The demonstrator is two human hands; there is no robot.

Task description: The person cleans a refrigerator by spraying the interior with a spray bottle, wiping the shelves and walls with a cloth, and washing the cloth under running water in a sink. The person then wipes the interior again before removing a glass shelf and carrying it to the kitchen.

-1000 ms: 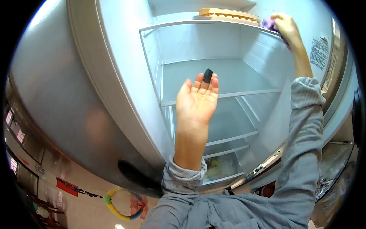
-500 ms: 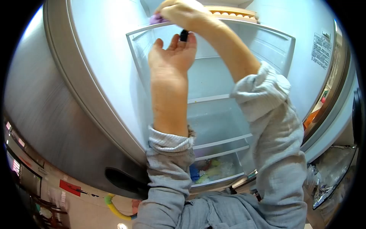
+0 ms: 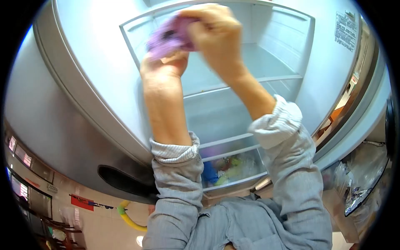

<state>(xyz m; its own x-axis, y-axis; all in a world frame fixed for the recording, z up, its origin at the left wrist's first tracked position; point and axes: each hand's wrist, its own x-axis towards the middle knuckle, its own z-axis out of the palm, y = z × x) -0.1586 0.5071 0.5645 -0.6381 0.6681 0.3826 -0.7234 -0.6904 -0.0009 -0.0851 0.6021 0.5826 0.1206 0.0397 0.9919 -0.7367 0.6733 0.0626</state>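
Note:
A purple cloth (image 3: pixel 183 31), smeared by motion, is bunched in my right hand (image 3: pixel 218 31), whose fingers are closed around it. Below the cloth, my left hand (image 3: pixel 164 68) is turned palm up. The cloth covers its fingers, so their position does not show. A small dark patch (image 3: pixel 168 34) lies against the cloth; I cannot make out what it is. Both hands are in front of the open fridge, near a clear shelf (image 3: pixel 246 82) with a pale front edge.
Low in the fridge, a clear drawer (image 3: pixel 237 183) contains bagged blue and yellow-green items. On the left stands the grey fridge door (image 3: pixel 83 116) with a dark handle recess (image 3: pixel 125 179). Plastic bags (image 3: pixel 362 175) are at the lower right.
My right hand has come down from the upper shelf with the purple cloth, over my left hand. My view has tilted lower, and the egg tray is out of sight.

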